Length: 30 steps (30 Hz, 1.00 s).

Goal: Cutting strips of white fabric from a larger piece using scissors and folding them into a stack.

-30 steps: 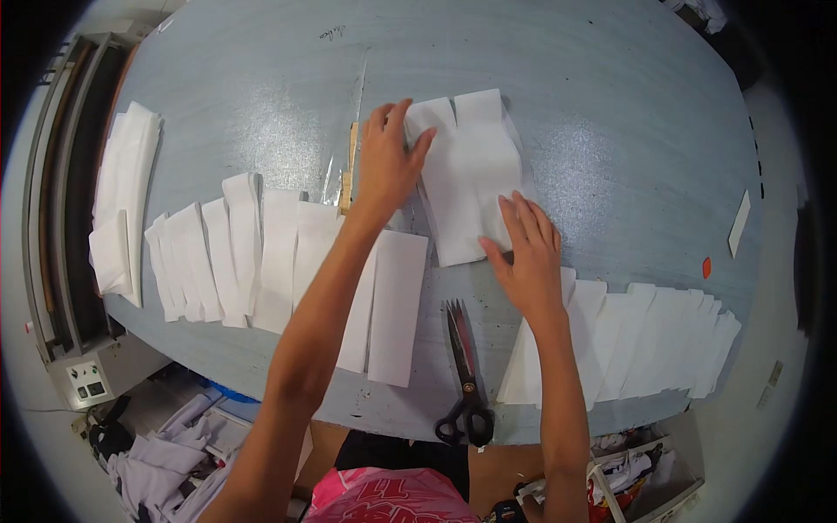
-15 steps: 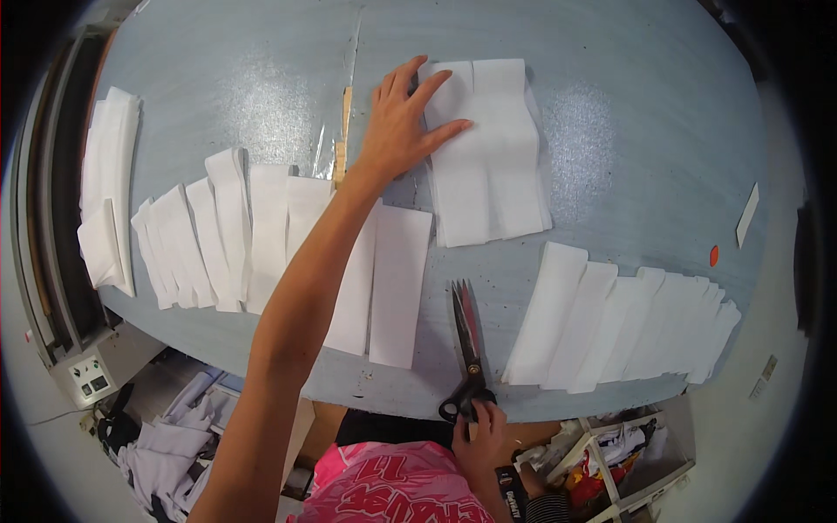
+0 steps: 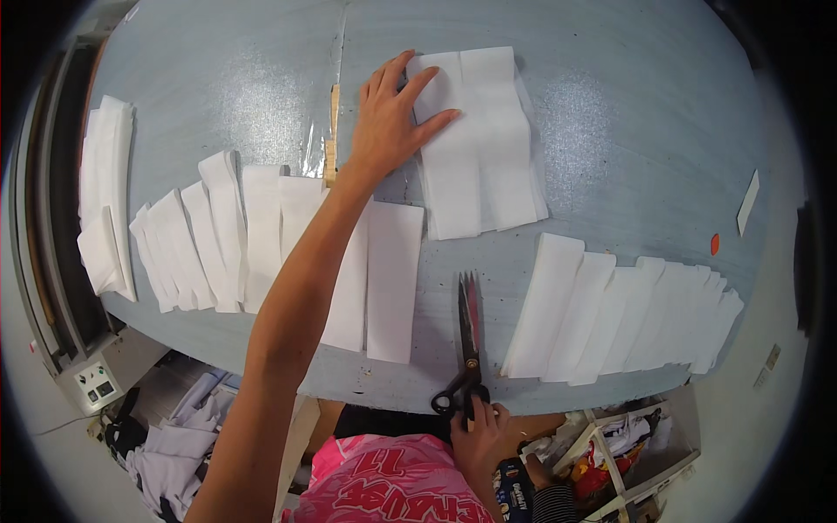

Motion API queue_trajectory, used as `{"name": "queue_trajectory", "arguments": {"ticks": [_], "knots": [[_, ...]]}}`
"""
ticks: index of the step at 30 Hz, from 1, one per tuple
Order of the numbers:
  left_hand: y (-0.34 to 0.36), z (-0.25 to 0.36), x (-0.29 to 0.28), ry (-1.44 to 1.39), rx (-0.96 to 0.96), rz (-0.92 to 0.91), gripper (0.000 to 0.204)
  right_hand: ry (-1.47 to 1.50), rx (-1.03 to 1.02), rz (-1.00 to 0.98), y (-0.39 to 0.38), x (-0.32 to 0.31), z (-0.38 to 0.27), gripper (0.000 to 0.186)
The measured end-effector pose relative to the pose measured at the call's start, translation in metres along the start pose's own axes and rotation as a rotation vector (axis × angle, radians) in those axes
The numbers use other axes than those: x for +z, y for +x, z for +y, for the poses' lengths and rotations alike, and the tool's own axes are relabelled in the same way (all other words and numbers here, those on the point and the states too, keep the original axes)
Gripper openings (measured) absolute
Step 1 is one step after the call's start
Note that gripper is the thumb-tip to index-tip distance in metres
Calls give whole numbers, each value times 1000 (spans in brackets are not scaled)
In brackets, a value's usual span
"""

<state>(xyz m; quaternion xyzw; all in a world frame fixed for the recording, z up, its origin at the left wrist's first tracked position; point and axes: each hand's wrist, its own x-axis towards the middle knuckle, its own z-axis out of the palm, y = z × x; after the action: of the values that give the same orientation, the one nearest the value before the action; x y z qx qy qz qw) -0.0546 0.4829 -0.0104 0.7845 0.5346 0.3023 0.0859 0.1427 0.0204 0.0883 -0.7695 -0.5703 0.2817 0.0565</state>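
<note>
My left hand [image 3: 392, 118] rests with fingers apart on the upper left of a stack of white fabric strips [image 3: 484, 157] near the table's middle. Black-handled scissors [image 3: 467, 331] lie near the front edge, blades pointing away from me. My right hand [image 3: 479, 427] is closed on their handle. Rows of overlapping white strips lie either side of the scissors, one on the left [image 3: 392, 288], partly behind my left forearm, one on the right [image 3: 623, 314].
The blue-grey table [image 3: 663, 105] holds a folded white pile [image 3: 109, 174] at left, a small orange piece [image 3: 715, 243] and a white scrap [image 3: 746, 203] at right. A long roller machine [image 3: 48, 261] flanks the left edge. Storage units with fabric [image 3: 610, 462] sit below the front edge.
My right hand has left the stack and come down to the scissors' handle. My left hand stays on the stack, which now sits higher in the picture.
</note>
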Motion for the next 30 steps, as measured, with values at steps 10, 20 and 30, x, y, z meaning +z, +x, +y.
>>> {"name": "queue_trajectory", "arguments": {"ticks": [10,20,30], "knots": [[2,4,-4,-45,9,44,60,54,189,-179,25,-13,-39,49],[49,-20,-12,-166,-209,-91,61,270,218,-89,72,-63,-36,25],[41,-32,8,-207,-18,125,29,325,-115,361,332,-51,-71,30]]}}
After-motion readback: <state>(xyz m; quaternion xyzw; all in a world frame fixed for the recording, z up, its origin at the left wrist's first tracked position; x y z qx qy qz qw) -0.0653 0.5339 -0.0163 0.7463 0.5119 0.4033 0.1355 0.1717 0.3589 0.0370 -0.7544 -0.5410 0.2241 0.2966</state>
